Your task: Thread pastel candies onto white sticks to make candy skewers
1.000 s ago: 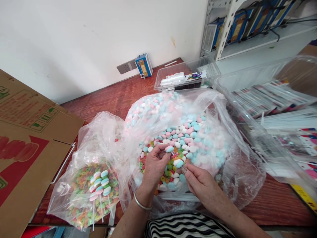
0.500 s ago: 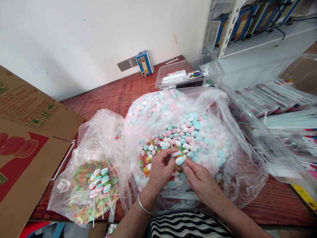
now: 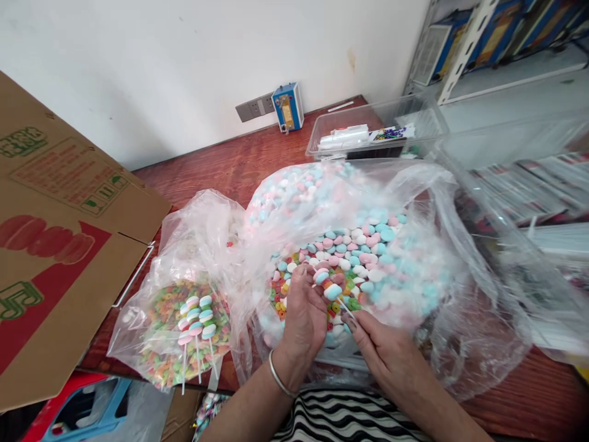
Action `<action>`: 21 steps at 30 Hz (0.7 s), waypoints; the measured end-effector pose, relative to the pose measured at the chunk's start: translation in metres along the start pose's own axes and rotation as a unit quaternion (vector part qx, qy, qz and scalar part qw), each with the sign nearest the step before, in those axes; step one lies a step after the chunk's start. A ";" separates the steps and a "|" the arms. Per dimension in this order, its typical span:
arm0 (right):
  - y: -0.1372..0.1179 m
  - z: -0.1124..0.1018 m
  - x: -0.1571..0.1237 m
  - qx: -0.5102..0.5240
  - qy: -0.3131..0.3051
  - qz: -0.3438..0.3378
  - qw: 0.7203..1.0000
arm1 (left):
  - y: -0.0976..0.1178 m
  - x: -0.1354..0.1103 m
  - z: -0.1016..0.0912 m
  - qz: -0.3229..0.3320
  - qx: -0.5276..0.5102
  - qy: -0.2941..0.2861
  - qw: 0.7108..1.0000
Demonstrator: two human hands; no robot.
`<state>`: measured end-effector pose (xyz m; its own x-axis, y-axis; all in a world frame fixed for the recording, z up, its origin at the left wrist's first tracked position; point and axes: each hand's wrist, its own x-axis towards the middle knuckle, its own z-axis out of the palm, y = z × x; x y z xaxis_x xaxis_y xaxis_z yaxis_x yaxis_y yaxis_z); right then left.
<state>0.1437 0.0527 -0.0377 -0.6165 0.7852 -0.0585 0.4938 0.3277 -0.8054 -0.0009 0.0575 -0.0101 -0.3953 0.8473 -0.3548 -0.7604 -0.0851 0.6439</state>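
My right hand (image 3: 391, 353) pinches the thin white stick of a candy skewer (image 3: 333, 291). Blue, pink and white marshmallows are threaded at the stick's upper end, with an orange piece between them. Close by on the left, my left hand (image 3: 306, 319) is open, thumb up and fingers spread behind the candy; whether they touch it is hard to tell. Beneath both hands, an opened plastic bag holds loose pastel marshmallows (image 3: 370, 242) and colourful gummy rings (image 3: 280, 294). Three finished-looking skewers (image 3: 197, 319) lie on a clear bag of gummies (image 3: 161, 353) to the left.
A printed cardboard box (image 3: 87, 239) stands at the left. Clear plastic bins sit behind and to the right, one with white rolls (image 3: 345, 137), another with stacked packets (image 3: 534, 187). A small blue device (image 3: 288, 108) stands by the wall socket (image 3: 254, 108).
My right hand has moved from the marshmallows down onto the stick. My left fingers have loosened from the candy and opened. The camera view has turned slightly left.
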 end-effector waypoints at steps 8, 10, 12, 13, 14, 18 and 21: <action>0.006 0.009 -0.011 -0.036 -0.020 -0.022 0.999 | -0.014 -0.003 0.009 -0.046 -0.052 0.025 0.997; 0.006 0.008 -0.012 -0.035 -0.026 -0.018 0.999 | -0.017 -0.005 0.008 -0.045 -0.026 0.023 0.998; 0.007 0.008 -0.013 -0.025 -0.015 -0.015 0.999 | -0.021 -0.007 0.007 -0.046 0.008 0.010 0.999; 0.007 0.008 -0.013 -0.018 -0.006 -0.016 1.000 | -0.024 -0.009 0.007 -0.045 0.022 0.001 0.999; 0.007 0.008 -0.013 -0.011 0.003 -0.017 1.000 | -0.027 -0.011 0.007 -0.041 0.032 -0.007 0.999; 0.008 0.014 -0.009 -0.005 0.023 -0.017 1.000 | -0.039 -0.018 0.006 -0.026 0.060 -0.032 0.997; 0.005 0.017 -0.003 0.009 0.016 -0.016 1.000 | -0.038 -0.023 0.000 -0.018 0.116 -0.040 0.992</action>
<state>0.1382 0.0431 -0.0516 -0.6118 0.7908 -0.0149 0.4633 0.3430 -0.8171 0.0368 0.0415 -0.0264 -0.3209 0.8871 -0.3318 -0.6301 0.0616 0.7740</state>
